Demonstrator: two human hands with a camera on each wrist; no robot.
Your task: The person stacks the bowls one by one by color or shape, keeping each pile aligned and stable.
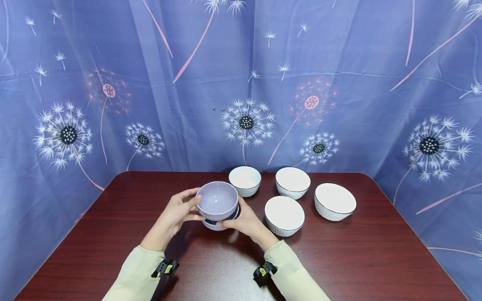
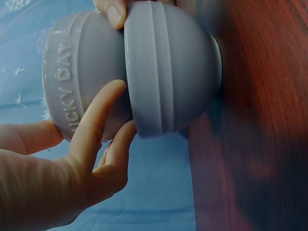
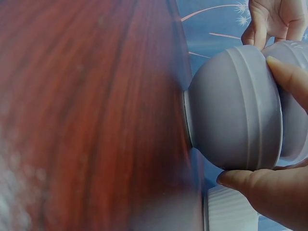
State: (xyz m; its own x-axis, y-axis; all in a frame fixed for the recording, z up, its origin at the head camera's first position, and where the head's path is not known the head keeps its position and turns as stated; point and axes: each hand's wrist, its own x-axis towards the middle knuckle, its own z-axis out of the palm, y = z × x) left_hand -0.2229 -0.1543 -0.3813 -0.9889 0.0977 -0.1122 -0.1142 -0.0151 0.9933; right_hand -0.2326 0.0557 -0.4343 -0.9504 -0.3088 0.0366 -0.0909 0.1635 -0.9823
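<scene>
Two lavender bowls are stacked in front of me, the upper bowl [image 1: 218, 198] sitting partly inside the mouth of the lower bowl [image 3: 231, 106]. Raised lettering runs round the upper bowl's side in the left wrist view. My left hand [image 1: 178, 213] holds the upper bowl from the left, its fingertips reaching down near the lower bowl's rim. From the right, my right hand [image 1: 248, 219] grips the lower bowl near its rim, with the thumb on the front. Most of the lower bowl's inside is hidden. Whether its base touches the table, I cannot tell.
Several white bowls with dark rims stand upright to the right and behind: a ribbed bowl [image 1: 284, 217] near my right hand, another bowl [image 1: 244, 184] behind the lavender pair, and others farther right. A brown wooden table [image 1: 124, 221] meets a blue dandelion-print curtain [image 1: 196, 121].
</scene>
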